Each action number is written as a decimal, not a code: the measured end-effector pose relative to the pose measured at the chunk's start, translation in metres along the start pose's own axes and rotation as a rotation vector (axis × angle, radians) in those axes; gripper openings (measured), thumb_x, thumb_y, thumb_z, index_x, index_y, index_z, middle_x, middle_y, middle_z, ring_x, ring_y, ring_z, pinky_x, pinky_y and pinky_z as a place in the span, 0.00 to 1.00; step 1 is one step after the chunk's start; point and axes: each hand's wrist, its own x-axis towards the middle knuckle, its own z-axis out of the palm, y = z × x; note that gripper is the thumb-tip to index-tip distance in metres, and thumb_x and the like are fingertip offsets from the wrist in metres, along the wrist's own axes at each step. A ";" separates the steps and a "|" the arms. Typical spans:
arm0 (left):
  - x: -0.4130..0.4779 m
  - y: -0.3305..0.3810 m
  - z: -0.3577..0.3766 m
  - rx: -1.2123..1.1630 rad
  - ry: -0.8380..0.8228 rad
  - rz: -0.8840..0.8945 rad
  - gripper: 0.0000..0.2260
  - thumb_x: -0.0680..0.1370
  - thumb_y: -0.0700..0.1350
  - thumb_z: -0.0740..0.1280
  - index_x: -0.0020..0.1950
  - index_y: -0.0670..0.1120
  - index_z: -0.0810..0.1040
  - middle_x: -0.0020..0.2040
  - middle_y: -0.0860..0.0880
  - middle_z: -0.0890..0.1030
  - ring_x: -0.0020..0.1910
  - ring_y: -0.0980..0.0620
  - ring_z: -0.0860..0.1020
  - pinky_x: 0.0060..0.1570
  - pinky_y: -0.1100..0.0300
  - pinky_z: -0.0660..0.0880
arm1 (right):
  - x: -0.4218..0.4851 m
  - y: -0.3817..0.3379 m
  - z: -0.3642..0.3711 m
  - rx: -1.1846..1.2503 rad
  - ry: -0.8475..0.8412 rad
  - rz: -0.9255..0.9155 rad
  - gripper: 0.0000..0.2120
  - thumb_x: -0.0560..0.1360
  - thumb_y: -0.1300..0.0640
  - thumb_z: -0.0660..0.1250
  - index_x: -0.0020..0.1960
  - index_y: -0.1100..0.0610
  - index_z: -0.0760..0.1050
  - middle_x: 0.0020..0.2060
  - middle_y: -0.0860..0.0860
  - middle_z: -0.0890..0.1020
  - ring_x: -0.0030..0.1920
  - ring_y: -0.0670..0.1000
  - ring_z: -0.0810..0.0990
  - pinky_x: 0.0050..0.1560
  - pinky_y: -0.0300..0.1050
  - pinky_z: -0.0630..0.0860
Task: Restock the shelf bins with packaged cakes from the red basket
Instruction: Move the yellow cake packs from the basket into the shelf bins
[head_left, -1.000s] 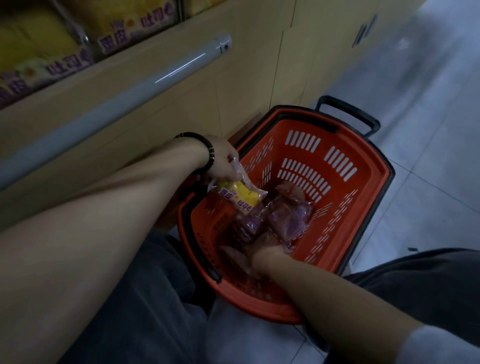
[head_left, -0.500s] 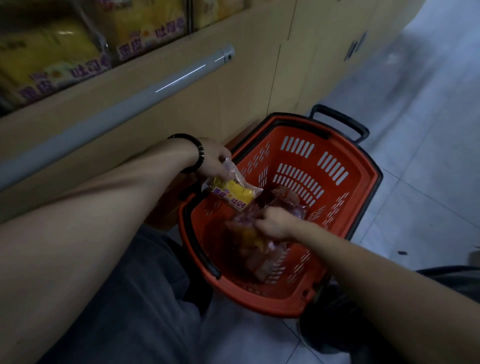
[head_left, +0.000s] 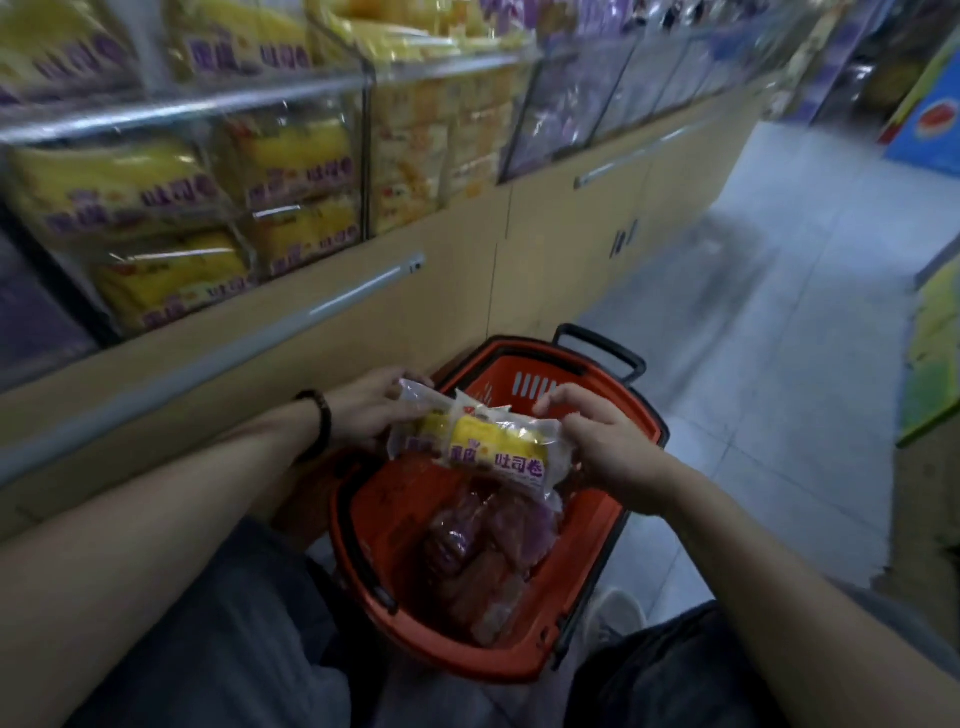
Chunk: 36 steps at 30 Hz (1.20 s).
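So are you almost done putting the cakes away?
Not yet. The shelf bins look fairly full of yellow packs. The left hand and right hand hold yellow cake packs over the red basket, not yet shelved. Several purplish packs lie in the basket, waiting.

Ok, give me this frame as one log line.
left hand: grips yellow cakes | right hand: grips same | position: above basket | in basket: purple packs | bins: not reached
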 end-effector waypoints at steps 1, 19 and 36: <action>-0.009 0.003 0.004 -0.097 0.032 0.007 0.07 0.83 0.50 0.67 0.60 0.59 0.79 0.51 0.46 0.83 0.45 0.47 0.82 0.33 0.57 0.74 | -0.004 -0.002 0.000 0.036 0.025 -0.015 0.16 0.81 0.68 0.53 0.55 0.56 0.78 0.41 0.56 0.81 0.35 0.51 0.81 0.30 0.44 0.76; -0.253 0.140 -0.128 0.165 0.338 0.308 0.10 0.73 0.53 0.72 0.52 0.51 0.85 0.46 0.51 0.88 0.46 0.55 0.86 0.44 0.61 0.81 | -0.026 -0.192 0.035 0.402 -0.126 -0.606 0.22 0.67 0.57 0.79 0.60 0.55 0.81 0.47 0.65 0.86 0.45 0.63 0.86 0.47 0.57 0.85; -0.217 0.140 -0.242 0.364 1.016 0.334 0.06 0.76 0.48 0.77 0.47 0.58 0.82 0.51 0.57 0.83 0.44 0.61 0.80 0.36 0.67 0.72 | 0.042 -0.320 0.058 0.023 0.110 -0.934 0.10 0.77 0.65 0.75 0.53 0.51 0.83 0.50 0.51 0.87 0.48 0.57 0.88 0.48 0.62 0.86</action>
